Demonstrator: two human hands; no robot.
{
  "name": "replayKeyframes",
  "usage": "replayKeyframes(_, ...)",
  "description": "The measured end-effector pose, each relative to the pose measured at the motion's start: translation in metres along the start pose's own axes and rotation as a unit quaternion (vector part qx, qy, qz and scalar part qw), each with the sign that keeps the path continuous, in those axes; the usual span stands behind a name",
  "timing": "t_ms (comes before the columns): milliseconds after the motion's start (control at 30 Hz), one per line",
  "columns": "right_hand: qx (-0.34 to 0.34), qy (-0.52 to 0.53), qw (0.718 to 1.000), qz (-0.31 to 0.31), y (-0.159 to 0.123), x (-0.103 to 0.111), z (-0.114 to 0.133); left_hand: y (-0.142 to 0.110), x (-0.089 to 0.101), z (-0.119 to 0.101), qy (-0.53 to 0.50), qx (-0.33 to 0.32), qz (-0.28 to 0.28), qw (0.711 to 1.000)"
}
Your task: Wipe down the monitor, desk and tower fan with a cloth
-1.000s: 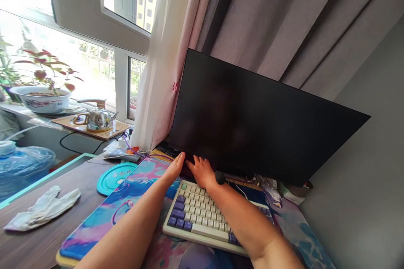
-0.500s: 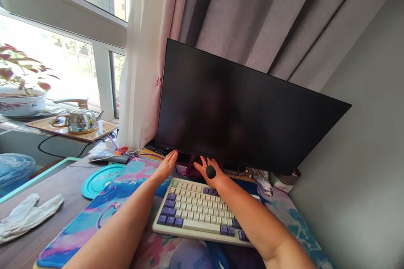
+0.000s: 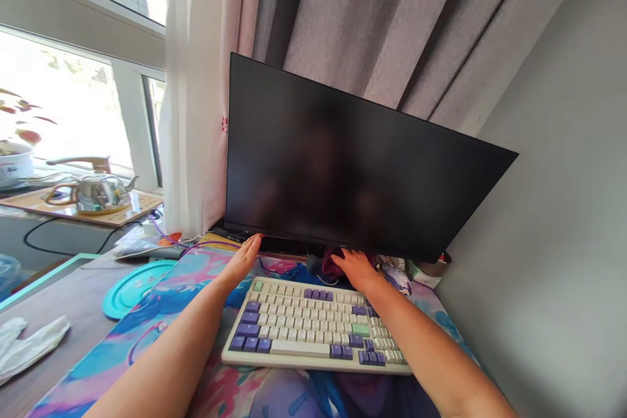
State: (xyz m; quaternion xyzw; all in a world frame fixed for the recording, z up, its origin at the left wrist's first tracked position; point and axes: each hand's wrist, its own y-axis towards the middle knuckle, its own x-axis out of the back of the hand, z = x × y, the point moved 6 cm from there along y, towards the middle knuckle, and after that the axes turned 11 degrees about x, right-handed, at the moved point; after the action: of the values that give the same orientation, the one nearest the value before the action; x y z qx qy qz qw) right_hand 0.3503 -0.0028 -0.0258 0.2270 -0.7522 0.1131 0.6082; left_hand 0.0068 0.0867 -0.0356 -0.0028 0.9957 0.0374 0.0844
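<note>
My left hand (image 3: pixel 245 256) reaches to the monitor's lower left edge, its fingers stretched out and close together, holding nothing. The fingertips meet the lower edge of the large dark monitor (image 3: pixel 337 157). Below the middle of the screen, my right hand (image 3: pixel 357 266) presses down on a dark maroon cloth (image 3: pixel 333 264), parts of which show on both sides of the fingers. A small round black thing (image 3: pixel 313 266) appears just left of that cloth; I cannot tell what it is. Between my forearms lies a cream and purple keyboard (image 3: pixel 298 326), partly covered by the right forearm.
A colourful desk mat (image 3: pixel 196 281) lies under the keyboard. To the left are a turquoise lid (image 3: pixel 137 287), a white glove (image 3: pixel 36 346) and a metal kettle (image 3: pixel 100 194) on a board. Small items (image 3: pixel 398 277) crowd beneath the monitor's right side, near the grey wall.
My right hand has slid to the right along the desk below the monitor, and the maroon cloth has moved with it. The left hand stays at the monitor's lower left edge. The view has shifted right.
</note>
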Motion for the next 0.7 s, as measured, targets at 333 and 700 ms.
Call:
replayKeyframes(333, -0.057, -0.005, 0.998, 0.017, -0.046, -0.01, -0.046, -0.005, -0.005, -0.008, 0.083, -0.002, -0.017, 0.996)
replayKeyframes(700, -0.088, -0.052, 0.993, 0.055, -0.082, -0.012, -0.068, -0.007, -0.005, -0.01, 0.2, -0.024, -0.019, 0.979)
